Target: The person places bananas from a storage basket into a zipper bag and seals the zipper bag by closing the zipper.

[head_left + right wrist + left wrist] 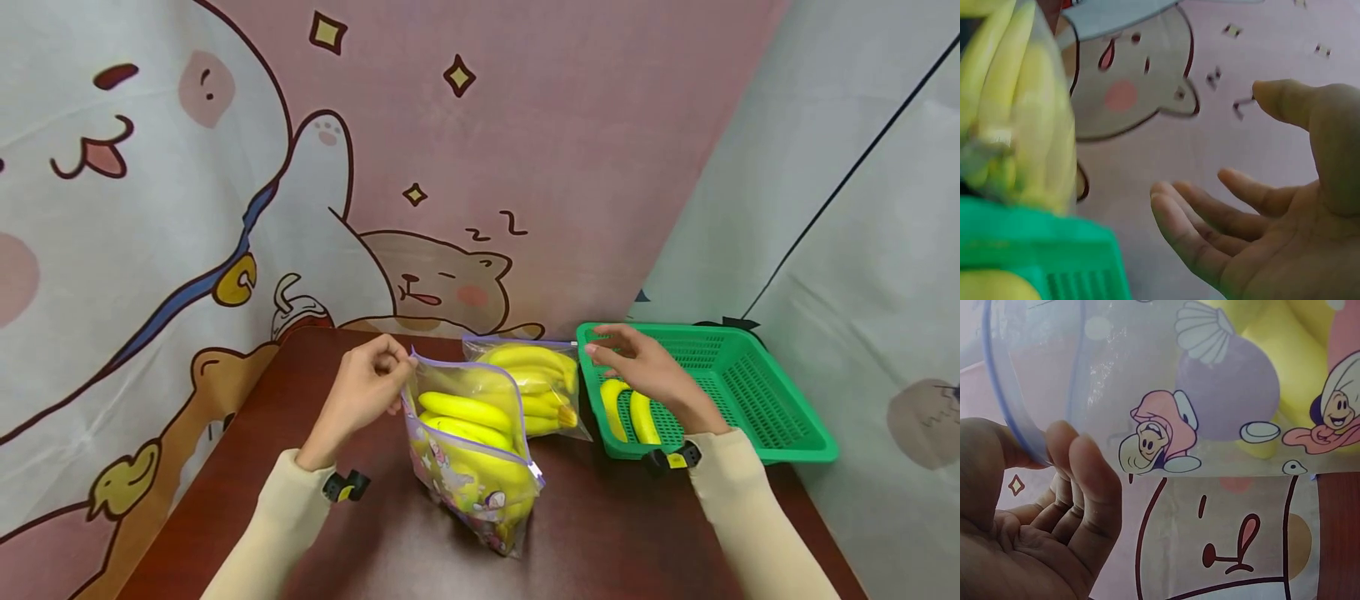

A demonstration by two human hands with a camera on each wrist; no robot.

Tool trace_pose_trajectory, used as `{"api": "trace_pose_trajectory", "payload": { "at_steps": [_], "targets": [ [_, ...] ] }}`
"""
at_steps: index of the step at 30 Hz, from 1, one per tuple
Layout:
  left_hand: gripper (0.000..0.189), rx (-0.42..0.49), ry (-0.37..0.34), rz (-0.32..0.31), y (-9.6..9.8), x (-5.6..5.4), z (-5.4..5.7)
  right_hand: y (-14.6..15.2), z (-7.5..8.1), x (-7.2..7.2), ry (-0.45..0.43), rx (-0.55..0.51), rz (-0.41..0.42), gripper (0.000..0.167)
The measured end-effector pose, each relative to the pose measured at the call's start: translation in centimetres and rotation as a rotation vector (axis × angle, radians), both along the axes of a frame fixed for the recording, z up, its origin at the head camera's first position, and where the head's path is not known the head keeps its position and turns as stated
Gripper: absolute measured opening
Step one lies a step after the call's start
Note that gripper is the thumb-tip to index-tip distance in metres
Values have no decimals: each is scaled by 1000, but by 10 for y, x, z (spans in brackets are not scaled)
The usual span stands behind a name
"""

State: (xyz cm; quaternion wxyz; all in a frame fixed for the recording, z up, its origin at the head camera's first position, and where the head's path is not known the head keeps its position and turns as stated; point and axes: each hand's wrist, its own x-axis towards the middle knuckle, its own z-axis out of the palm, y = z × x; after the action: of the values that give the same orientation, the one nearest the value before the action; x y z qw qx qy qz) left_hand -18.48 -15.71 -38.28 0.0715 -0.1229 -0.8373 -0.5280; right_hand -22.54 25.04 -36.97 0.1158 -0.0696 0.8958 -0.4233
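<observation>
My left hand [367, 382] pinches the upper left corner of a clear zip bag [457, 492] with a lilac zip edge and printed cartoon figures. The bag's mouth gapes, and several yellow bananas [465, 410] show inside. In the left wrist view, thumb and fingers grip the lilac edge of the printed bag [1160, 434]. My right hand [645, 364] hovers over the left end of a green plastic basket [757, 400], fingers apart and holding nothing. Two bananas [643, 417] lie in that basket below the hand.
Behind the held bag lies a second clear zip bag [487, 343] filled with bananas, right beside the basket. All stand on a dark red-brown table [600, 533]. A cartoon-printed cloth [570, 167] hangs behind and at both sides.
</observation>
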Motion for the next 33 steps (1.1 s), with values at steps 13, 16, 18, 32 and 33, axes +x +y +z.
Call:
{"api": "trace_pose_trajectory", "payload": {
  "at_steps": [13, 16, 18, 32, 33],
  "targets": [
    [15, 17, -8, -5, -1, -1, -2, 60, -37, -42, -216, 25, -160, 106],
    [15, 14, -5, -9, -2, -1, -2, 72, -46, -46, -295, 31, -205, 109],
    [15, 15, -4, -12, -2, -1, -2, 78, -51, -47, -343, 32, -241, 109],
    [15, 18, 4, -25, -1, -3, -3, 108, -95, -60, -487, 50, -421, 102],
    [15, 20, 4, -26, 0, -3, -4, 109, -97, -60, -493, 54, -416, 102]
  ]
}}
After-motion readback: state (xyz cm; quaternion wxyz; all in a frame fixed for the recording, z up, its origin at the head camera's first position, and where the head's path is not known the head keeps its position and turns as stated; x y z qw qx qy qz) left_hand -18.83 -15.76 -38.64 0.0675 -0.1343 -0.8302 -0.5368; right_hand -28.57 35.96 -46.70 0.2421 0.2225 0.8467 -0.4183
